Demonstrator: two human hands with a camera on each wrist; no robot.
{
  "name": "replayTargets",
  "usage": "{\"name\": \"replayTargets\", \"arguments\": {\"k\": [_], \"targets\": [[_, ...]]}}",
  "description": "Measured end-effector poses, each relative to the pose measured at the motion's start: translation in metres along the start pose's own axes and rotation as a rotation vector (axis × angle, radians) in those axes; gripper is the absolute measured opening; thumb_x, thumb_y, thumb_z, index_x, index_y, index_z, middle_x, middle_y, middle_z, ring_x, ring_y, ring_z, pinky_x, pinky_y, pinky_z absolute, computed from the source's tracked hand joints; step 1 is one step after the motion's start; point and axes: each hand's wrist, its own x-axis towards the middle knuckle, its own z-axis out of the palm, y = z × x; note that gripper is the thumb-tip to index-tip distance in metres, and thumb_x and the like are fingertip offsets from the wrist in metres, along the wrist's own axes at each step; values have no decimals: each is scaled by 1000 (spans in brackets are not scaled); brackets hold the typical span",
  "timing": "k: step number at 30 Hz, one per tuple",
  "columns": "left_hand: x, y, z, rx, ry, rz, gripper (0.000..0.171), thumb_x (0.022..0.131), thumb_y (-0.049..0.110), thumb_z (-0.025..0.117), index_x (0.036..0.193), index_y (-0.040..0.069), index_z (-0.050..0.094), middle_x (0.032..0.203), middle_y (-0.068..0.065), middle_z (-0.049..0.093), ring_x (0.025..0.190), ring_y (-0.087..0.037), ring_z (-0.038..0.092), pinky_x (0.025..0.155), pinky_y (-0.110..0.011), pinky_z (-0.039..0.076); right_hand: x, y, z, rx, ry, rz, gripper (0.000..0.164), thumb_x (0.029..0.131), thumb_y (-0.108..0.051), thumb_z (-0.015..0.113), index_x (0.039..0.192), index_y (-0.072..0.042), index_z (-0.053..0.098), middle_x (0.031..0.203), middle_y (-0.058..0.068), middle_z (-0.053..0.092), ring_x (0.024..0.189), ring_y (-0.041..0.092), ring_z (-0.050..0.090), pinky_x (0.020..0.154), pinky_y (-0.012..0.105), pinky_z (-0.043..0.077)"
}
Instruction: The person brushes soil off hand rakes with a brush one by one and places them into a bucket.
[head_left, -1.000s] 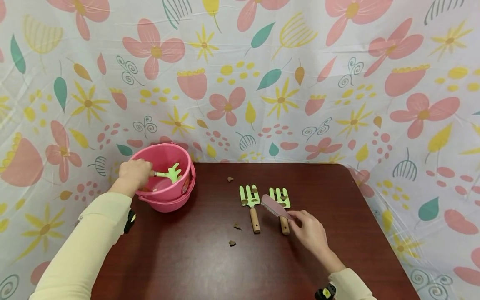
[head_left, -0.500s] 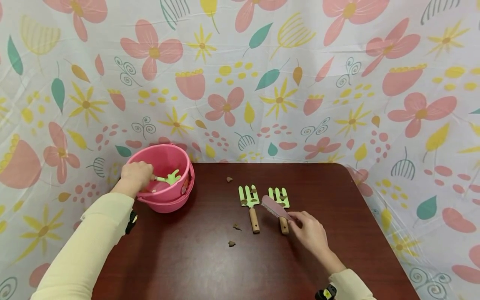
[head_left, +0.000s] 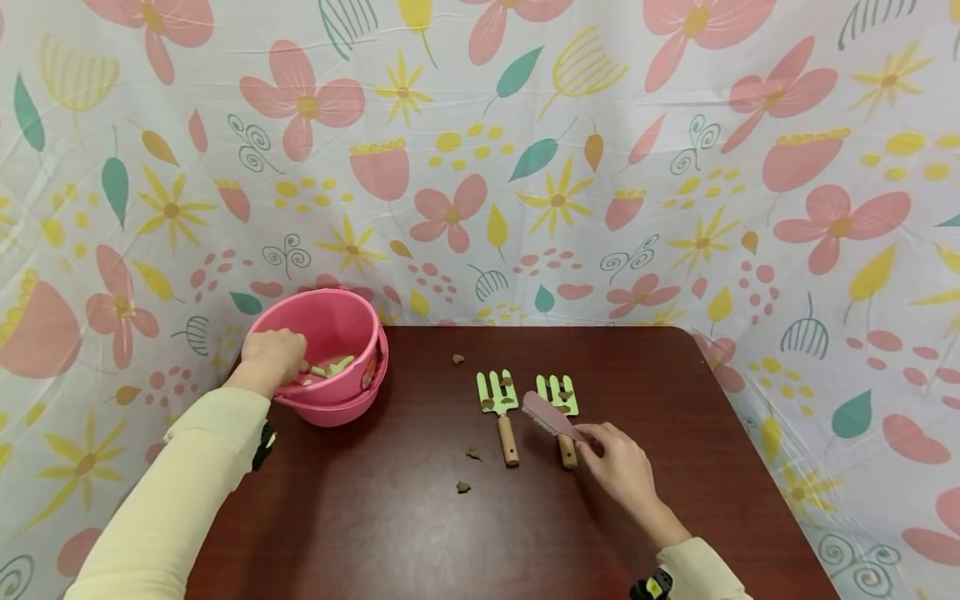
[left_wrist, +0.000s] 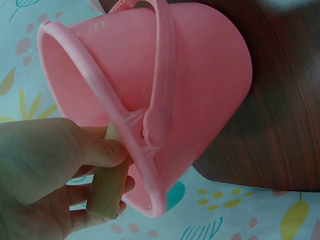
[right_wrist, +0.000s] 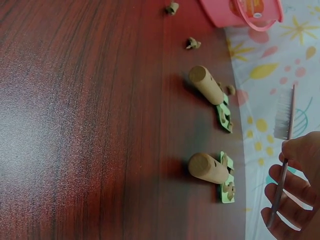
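My left hand (head_left: pixel 276 360) is at the near left rim of a pink bucket (head_left: pixel 324 325). It grips the wooden handle (left_wrist: pixel 109 192) of a small hand rake, whose green tines (head_left: pixel 334 367) are inside the bucket. In my right hand (head_left: pixel 621 467) is a pinkish brush (head_left: pixel 550 412), held by its handle with the bristles facing left and down. The brush overlaps the right one of two green garden forks (head_left: pixel 558 393) in the head view. The left fork (head_left: pixel 508 437) lies beside it. Brown crumbs lie on both fork heads.
Several brown bits, such as one crumb (head_left: pixel 463 487), lie on the dark wooden table (head_left: pixel 390 533). Below the upper bucket shows a second pink rim (head_left: pixel 337 412). A floral curtain (head_left: pixel 480 167) hangs close behind the table and along both sides.
The rake's green head has tipped and dropped lower inside the bucket. My left hand has shifted slightly down and right. The right hand and brush have stayed almost still.
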Motion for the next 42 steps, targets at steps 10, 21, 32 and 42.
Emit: {"name": "replayTargets", "arguments": {"k": [10,21,32,42], "targets": [[2,1,5,-42,-34,11,18,81,23,66,78,6,60,83,-13,61,70,-29,56,55,-40,44,1,-1,1,5,-26,12,23,75,-16,74,97,-20,70,81,-6,63,59,8,48,50,28,38],[1,-3,6,-67,57,-32,35,75,34,73,87,2,64,82,-15,61,71,-31,57,54,-41,46,1,-1,0,16,-21,14,23,75,-16,74,98,-19,70,82,-3,63,60,11,51,50,29,38],[-5,-12,1,-82,95,-98,43,73,32,74,96,0,59,91,-19,60,74,-33,56,51,-39,45,0,0,0,1,-14,23,24,75,-16,74,99,-19,70,82,-3,63,58,7,45,49,25,36],[-6,1,-1,-104,173,-30,61,63,39,81,105,0,58,95,-18,59,87,-34,54,67,-50,49,-1,2,-2,-6,-7,36,24,76,-15,73,99,-20,69,79,-5,61,57,6,43,48,24,34]]}}
